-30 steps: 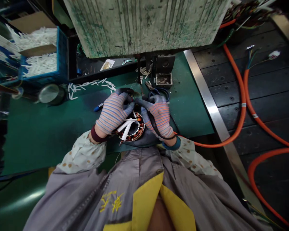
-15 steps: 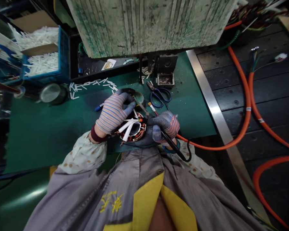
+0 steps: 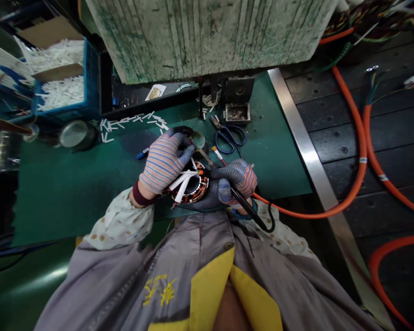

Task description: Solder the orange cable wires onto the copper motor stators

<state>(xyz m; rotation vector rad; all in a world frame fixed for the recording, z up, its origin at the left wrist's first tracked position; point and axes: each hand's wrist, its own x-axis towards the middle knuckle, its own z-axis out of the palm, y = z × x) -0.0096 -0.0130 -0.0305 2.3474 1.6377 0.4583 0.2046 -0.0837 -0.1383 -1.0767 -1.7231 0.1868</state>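
Head view: left hand (image 3: 165,161) grips the copper-wound stator (image 3: 196,188) trailing white leads (image 3: 181,182); right hand (image 3: 236,181) clasps a soldering iron (image 3: 246,207).

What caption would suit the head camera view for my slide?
Striped-gloved left hand steadies a copper-wound motor stator with white-sleeved leads while the right hand holds a corded soldering iron.

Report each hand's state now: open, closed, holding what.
Left hand: closed over the stator, apparently gripping it.
Right hand: closed, holding a soldering iron.
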